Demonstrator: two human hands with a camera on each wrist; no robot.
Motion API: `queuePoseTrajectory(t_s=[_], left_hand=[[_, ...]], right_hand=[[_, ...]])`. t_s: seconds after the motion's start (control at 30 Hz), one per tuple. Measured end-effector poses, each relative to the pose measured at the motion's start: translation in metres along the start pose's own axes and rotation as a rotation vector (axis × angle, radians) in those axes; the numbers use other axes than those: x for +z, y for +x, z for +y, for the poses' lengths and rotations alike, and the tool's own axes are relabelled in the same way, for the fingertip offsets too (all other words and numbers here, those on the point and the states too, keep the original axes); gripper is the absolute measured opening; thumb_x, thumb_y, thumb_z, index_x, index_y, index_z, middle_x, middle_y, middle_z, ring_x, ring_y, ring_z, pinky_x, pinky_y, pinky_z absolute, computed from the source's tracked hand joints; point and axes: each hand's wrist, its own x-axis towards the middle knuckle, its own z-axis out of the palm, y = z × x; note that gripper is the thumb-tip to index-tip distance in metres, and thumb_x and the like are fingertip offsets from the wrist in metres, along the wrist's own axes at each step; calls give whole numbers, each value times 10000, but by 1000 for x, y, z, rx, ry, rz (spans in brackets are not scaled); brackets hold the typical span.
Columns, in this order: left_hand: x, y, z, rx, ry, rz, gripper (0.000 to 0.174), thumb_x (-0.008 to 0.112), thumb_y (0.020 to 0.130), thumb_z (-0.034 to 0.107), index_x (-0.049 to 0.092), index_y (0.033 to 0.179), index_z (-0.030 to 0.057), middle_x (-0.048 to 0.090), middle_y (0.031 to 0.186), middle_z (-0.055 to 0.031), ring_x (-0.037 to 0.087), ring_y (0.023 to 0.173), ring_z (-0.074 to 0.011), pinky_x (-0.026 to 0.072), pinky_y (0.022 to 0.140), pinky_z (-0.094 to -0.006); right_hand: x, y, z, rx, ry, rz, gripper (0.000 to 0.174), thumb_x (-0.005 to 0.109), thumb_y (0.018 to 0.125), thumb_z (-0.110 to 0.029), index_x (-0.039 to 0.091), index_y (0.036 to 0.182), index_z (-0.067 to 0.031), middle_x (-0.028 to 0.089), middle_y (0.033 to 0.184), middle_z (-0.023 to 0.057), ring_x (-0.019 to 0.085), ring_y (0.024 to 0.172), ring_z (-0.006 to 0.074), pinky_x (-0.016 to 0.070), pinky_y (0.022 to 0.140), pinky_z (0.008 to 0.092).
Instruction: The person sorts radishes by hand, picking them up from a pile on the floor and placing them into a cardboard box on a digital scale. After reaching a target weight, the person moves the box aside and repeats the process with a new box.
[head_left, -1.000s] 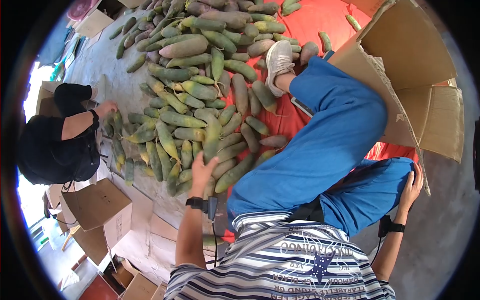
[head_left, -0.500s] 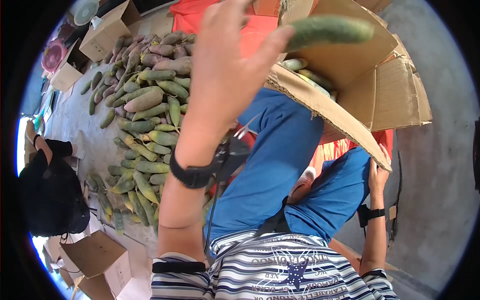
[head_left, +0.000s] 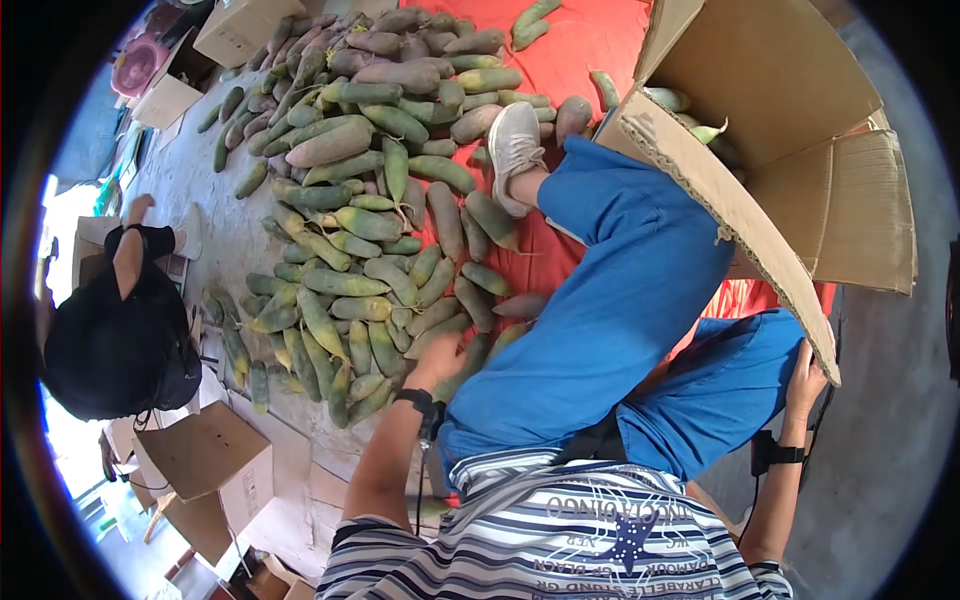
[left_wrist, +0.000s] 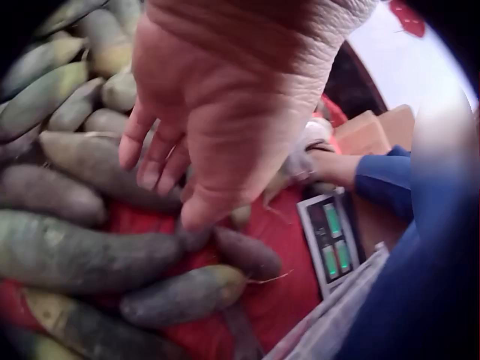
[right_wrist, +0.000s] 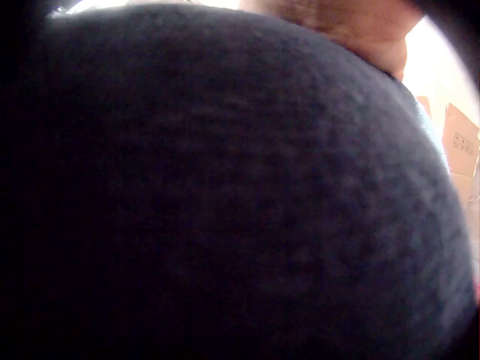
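Note:
In the head view my left hand (head_left: 437,362) is over the near edge of a heap of green radishes (head_left: 345,283). The left wrist view shows this hand (left_wrist: 225,112) with its fingers extended and loosely bent, above a long dull radish (left_wrist: 97,161) and a smaller dark one (left_wrist: 184,295); no radish is in its grasp. By the bent knee, my right hand (head_left: 806,378) rests against the trouser leg, beside the corner of the carton's long flap; its fingertips are partly hidden. An open carton (head_left: 765,75) holds some radishes (head_left: 725,150).
Another person in black (head_left: 120,345) sits at the left. Red cloth (head_left: 540,262) lies under part of the heap. A scale with lit green displays (left_wrist: 330,236) shows beside the leg. Other open cartons (head_left: 205,450) stand at lower left.
My left hand took a green radish from the heap, carried it over the carton, and is now back at the heap without it. My right hand stays by the knee.

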Motion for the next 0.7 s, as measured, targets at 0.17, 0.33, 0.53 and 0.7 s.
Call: queuePoseTrajectory(t_s=[0.17,0.33,0.53,0.7], left_hand=[[46,1,-17,-111,-103,-161,616,736,698,326,472,1160,18,567,1133,-221,541,1067,-386,450,910,-445],[54,20,0,-221,-32,-210,653,743,681,327,438,1157,-1,548,1166,-233,533,1081,-390,454,916,-442],[43,17,9,-299,-55,-235,652,756,660,342,455,1126,-2,558,1164,-234,534,1083,-393,455,914,-443],[-1,-12,4,-323,-252,-158,699,772,645,372,478,1145,-17,580,1122,-247,554,1066,-403,451,914,-435]], right_hand=[[0,0,-12,-70,-42,39,354,502,961,-170,515,1236,52,575,1233,164,534,1155,256,372,995,354],[0,0,-11,-59,-54,25,333,502,955,-138,519,1235,42,576,1229,160,529,1162,250,370,999,346],[-2,6,-29,-78,-102,15,342,515,947,-142,519,1242,32,568,1246,151,534,1158,247,370,1005,352],[-1,7,-31,-75,-61,-1,350,521,943,-141,515,1251,24,535,1286,142,493,1203,249,342,1033,356]])
